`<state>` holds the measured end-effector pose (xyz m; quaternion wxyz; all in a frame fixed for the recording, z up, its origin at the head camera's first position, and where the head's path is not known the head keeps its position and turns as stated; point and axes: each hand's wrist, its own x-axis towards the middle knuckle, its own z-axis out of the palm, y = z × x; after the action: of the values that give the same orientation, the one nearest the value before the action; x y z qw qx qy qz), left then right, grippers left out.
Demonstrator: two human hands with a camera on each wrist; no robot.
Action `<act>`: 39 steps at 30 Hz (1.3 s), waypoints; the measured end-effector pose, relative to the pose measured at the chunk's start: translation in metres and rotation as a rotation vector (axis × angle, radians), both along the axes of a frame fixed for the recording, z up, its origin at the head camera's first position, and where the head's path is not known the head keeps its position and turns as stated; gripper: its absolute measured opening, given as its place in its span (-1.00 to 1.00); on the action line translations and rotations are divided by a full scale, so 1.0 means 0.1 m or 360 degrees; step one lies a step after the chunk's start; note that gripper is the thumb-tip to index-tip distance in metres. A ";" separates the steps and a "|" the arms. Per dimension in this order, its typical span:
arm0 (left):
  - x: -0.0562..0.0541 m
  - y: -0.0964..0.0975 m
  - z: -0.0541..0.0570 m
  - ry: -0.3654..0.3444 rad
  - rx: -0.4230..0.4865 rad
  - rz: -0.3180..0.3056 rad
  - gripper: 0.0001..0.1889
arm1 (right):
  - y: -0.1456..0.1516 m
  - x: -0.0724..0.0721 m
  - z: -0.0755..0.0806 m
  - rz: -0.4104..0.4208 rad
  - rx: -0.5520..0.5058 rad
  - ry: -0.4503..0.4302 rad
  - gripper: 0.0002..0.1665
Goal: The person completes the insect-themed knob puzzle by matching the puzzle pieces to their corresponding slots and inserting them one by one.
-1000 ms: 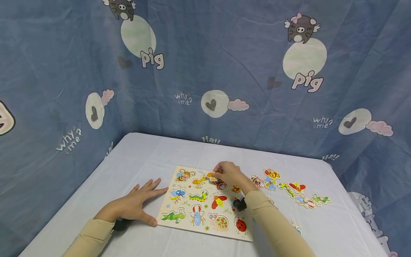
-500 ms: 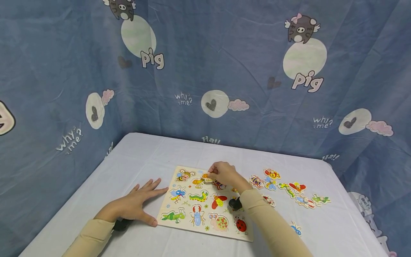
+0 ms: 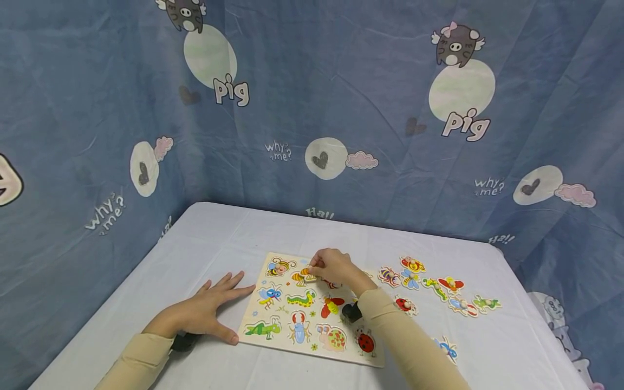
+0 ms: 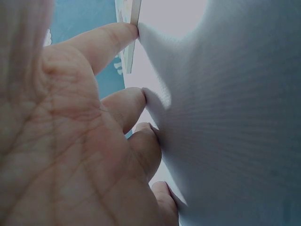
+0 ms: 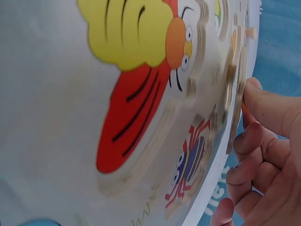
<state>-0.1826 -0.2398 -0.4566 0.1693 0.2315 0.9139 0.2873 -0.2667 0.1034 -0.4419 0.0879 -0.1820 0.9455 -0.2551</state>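
My right hand point(image 3: 333, 266) pinches an orange striped insect puzzle piece point(image 3: 306, 272) between thumb and fingers. The piece overlaps the orange insect recess in the top row of the wooden insect puzzle board point(image 3: 312, 353). Seen from the right wrist, the puzzle piece point(image 5: 239, 96) is edge-on, close over the board, beside the thumb. My left hand point(image 3: 205, 309) lies spread on the white cloth, thumb and index finger at the board's left edge. In the left wrist view a fingertip of the left hand point(image 4: 80, 122) touches the board's edge point(image 4: 134, 33).
Right of the board lie several loose insect pieces: a spider point(image 3: 389, 275), a ladybug point(image 3: 405, 305), a caterpillar point(image 3: 436, 288), a grasshopper point(image 3: 486, 303) and a blue insect point(image 3: 447, 349). The right forearm point(image 3: 404, 336) crosses the board's right side. A blue curtain point(image 3: 273, 108) hangs behind the table.
My right hand has moved left along the top row, carrying the striped piece onto the orange insect recess. The ladybug and blue insect pieces show more fully. The left hand has stayed put.
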 end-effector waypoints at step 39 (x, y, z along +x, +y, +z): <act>-0.01 -0.02 -0.01 0.0008 0.0021 -0.0030 0.23 | -0.19 0.01 -0.07 0.0063 0.0039 -0.0031 -0.85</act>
<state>-0.1831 -0.2417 -0.4576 0.1683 0.2420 0.9102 0.2910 -0.2654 0.0846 -0.4486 0.1042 -0.1972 0.9439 -0.2435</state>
